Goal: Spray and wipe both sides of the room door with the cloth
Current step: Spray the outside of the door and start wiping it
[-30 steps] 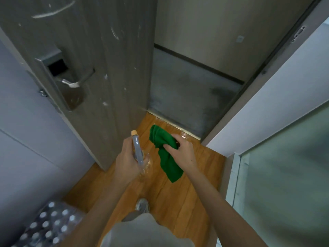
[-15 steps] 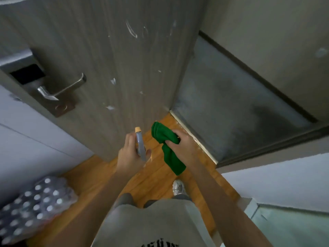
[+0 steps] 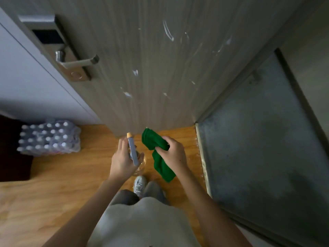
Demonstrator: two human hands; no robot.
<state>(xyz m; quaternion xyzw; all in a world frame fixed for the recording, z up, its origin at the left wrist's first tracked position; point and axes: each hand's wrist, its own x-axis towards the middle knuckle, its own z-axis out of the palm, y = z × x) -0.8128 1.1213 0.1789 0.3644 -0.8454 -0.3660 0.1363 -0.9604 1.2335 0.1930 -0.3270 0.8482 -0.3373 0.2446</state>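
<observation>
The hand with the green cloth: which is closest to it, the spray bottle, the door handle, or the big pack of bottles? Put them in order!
From the right hand:
1. Spray bottle, just beside it, held in the left hand.
2. Door handle, up on the door, to the left.
3. Pack of bottles, on the floor, far left.

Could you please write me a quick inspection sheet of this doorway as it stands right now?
Surface: the door face carries white smears and flecks in several places.
Job's things: spray bottle in the left hand, nozzle pointing up toward the door; green cloth bunched in the right hand, one end hanging down.
Clutter: shrink-wrapped pack of bottles on the wooden floor to the left.
Grippers: both hands closed on their items, neither touching the door.
Cables: nothing seen.
Surroundings: lever handle on a lock plate; grey floor beyond the threshold on the right.
</observation>
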